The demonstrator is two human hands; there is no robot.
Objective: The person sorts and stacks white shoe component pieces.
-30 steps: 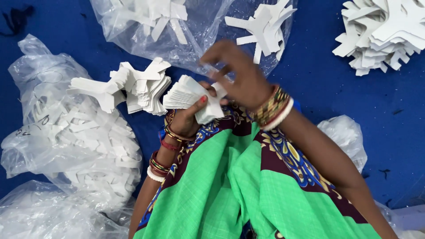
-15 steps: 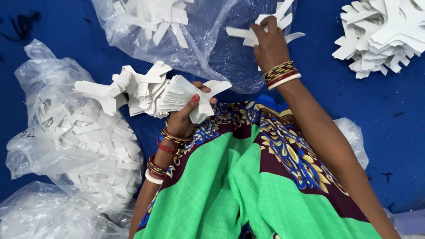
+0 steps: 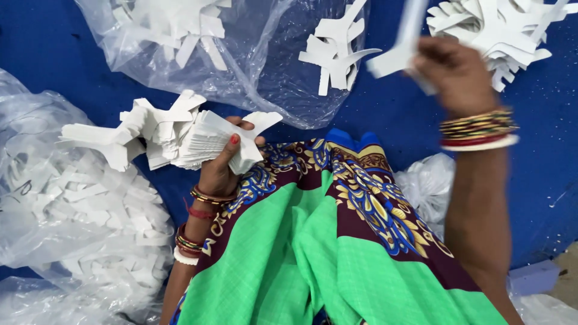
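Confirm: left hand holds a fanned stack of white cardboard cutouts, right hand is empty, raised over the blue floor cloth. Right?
Not quite. The right hand is not empty: the head view shows it gripping a single white cardboard cutout, blurred, raised over the blue floor cloth. The rest is right: the left hand holds the fanned stack of white cardboard cutouts.

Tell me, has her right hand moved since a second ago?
Yes. The right hand went from the held stack up and right toward the far-right pile, lifting one cutout.
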